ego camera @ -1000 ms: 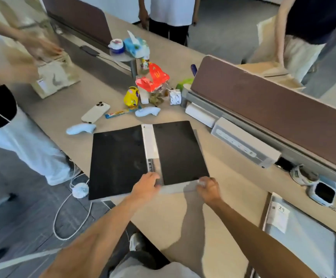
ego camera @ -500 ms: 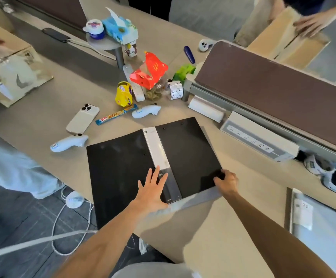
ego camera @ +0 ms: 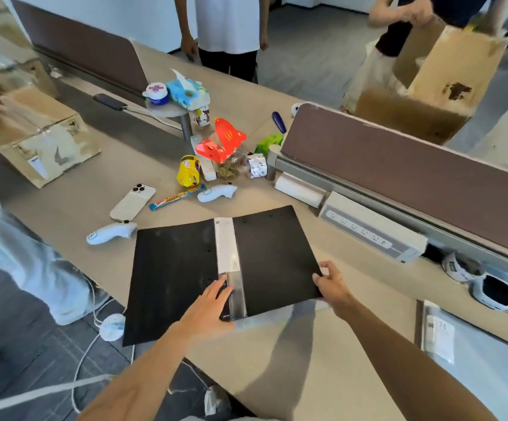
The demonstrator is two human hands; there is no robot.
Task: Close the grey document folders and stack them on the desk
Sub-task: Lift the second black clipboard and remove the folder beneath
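An open folder (ego camera: 180,278) lies spread flat on the desk (ego camera: 277,360), its black inside faces up and a white and clear spine strip runs down its middle. Its left half hangs past the desk's front edge. My left hand (ego camera: 207,308) rests flat with straight fingers on the near end of the spine. My right hand (ego camera: 331,284) grips the right cover at its near right corner, which is lifted slightly off the desk. A second grey folder (ego camera: 474,369) lies closed at the desk's right front, partly out of view.
A white phone (ego camera: 132,201), two white controllers (ego camera: 111,233) (ego camera: 216,192), a candy bar, snacks and a red paper box (ego camera: 221,141) crowd the desk beyond the folder. A brown divider with a power strip (ego camera: 371,235) runs along the right. People with cardboard boxes stand around.
My right hand has slid to the right cover's corner and raised it a little. My left hand has shifted nearer on the spine. The camera has tilted up.
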